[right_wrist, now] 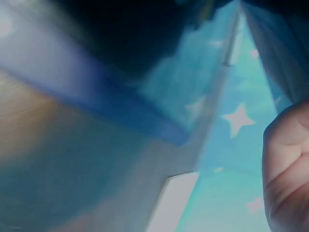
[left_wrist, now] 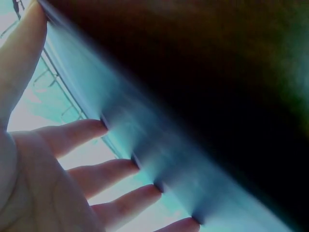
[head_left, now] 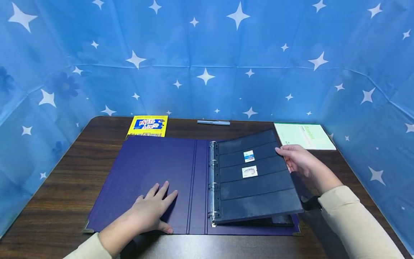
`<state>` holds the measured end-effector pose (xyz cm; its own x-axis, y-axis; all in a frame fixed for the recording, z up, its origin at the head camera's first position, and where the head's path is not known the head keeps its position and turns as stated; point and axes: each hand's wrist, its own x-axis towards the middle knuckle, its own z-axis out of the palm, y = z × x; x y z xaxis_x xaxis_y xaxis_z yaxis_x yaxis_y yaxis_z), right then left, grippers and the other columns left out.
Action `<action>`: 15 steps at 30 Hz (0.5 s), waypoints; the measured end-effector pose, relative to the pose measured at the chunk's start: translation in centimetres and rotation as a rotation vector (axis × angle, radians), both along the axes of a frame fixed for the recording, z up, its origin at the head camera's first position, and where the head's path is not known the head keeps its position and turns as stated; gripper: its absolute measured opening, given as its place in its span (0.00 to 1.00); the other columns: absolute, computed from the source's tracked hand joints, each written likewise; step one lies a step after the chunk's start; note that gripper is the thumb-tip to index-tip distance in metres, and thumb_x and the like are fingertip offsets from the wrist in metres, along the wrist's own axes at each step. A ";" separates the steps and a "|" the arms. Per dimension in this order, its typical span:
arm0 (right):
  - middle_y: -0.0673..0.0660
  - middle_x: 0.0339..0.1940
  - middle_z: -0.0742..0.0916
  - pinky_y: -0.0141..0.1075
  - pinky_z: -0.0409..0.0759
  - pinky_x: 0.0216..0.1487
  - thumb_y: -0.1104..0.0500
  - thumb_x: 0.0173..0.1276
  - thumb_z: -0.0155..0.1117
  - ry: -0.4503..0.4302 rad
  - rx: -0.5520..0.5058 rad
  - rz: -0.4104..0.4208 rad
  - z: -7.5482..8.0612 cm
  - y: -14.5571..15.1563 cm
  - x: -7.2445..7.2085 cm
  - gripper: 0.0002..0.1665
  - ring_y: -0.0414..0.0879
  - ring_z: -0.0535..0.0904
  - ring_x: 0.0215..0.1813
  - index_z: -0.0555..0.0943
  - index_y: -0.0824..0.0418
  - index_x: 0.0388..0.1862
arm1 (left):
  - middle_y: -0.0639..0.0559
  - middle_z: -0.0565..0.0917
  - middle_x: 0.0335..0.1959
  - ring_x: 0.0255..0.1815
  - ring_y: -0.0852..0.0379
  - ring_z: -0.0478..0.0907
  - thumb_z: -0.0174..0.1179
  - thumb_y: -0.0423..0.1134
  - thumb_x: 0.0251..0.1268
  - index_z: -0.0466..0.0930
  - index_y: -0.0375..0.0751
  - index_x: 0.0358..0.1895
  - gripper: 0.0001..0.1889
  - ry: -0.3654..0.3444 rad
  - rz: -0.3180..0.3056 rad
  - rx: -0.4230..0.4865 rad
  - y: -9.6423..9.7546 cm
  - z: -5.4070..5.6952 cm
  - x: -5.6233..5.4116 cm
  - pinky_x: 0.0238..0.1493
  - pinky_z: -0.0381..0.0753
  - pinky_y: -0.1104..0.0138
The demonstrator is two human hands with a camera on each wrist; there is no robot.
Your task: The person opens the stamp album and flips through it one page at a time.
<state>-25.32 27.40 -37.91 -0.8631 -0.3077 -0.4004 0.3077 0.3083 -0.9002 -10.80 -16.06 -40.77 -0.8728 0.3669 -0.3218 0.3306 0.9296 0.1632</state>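
A purple ring binder (head_left: 145, 162) lies open on the table, its metal rings (head_left: 212, 186) along the spine. Black stamp pages (head_left: 262, 205) fill its right side, the upper ones lifted and tilted above those beneath. Two small stamps, a blue-and-white one (head_left: 249, 156) and a pale one (head_left: 249, 171), sit in the strips of the top page. My right hand (head_left: 300, 160) pinches the outer edge of the lifted pages between thumb and fingers. With fingers spread, my left hand (head_left: 147, 212) rests on the inside of the left cover; its fingertips also meet the cover in the left wrist view.
Behind the binder's left corner lies a yellow booklet (head_left: 148, 126), partly covered by it. A grey-blue pen (head_left: 213, 122) is at the table's back edge. A pale green notepad (head_left: 305, 136) lies at the back right. Blue star-patterned curtain (head_left: 207, 43) surrounds the wooden table (head_left: 58, 187).
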 end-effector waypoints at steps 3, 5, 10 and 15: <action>0.54 0.21 0.84 0.36 0.77 0.21 0.49 0.74 0.49 0.024 0.000 -0.007 2.0 -1.0 -0.2 0.20 0.41 0.76 0.16 0.74 0.67 0.39 | 0.34 0.54 0.71 0.69 0.31 0.50 0.70 0.64 0.33 0.61 0.44 0.70 0.55 0.023 -0.010 0.005 0.0 0.0 0.0 0.50 0.61 0.32; 0.55 0.23 0.85 0.37 0.79 0.23 0.50 0.75 0.48 0.042 -0.020 -0.011 3.2 -1.7 -0.3 0.20 0.42 0.80 0.19 0.74 0.68 0.41 | 0.34 0.54 0.71 0.69 0.31 0.50 0.70 0.64 0.34 0.61 0.43 0.70 0.55 0.024 -0.013 0.005 -0.1 -0.1 0.1 0.50 0.61 0.32; 0.55 0.23 0.86 0.38 0.80 0.24 0.53 0.75 0.48 0.083 -0.053 -0.009 5.8 -3.6 -0.6 0.18 0.43 0.82 0.21 0.74 0.69 0.43 | 0.34 0.53 0.71 0.69 0.31 0.50 0.70 0.64 0.34 0.60 0.43 0.70 0.55 0.007 -0.006 0.004 -0.2 0.0 0.2 0.51 0.60 0.32; 0.53 0.19 0.84 0.35 0.76 0.19 0.53 0.74 0.49 0.106 -0.009 0.013 7.6 -5.0 -0.6 0.19 0.41 0.77 0.15 0.73 0.70 0.43 | 0.34 0.53 0.72 0.69 0.31 0.49 0.70 0.64 0.35 0.60 0.43 0.70 0.54 -0.047 0.004 0.008 -0.2 0.4 -0.1 0.50 0.61 0.32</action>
<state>-25.97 22.41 -30.33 -0.8962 -0.3229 -0.3044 0.2067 0.3032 -0.9302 -10.91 -16.25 -40.37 -0.8583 0.3663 -0.3594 0.3187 0.9294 0.1863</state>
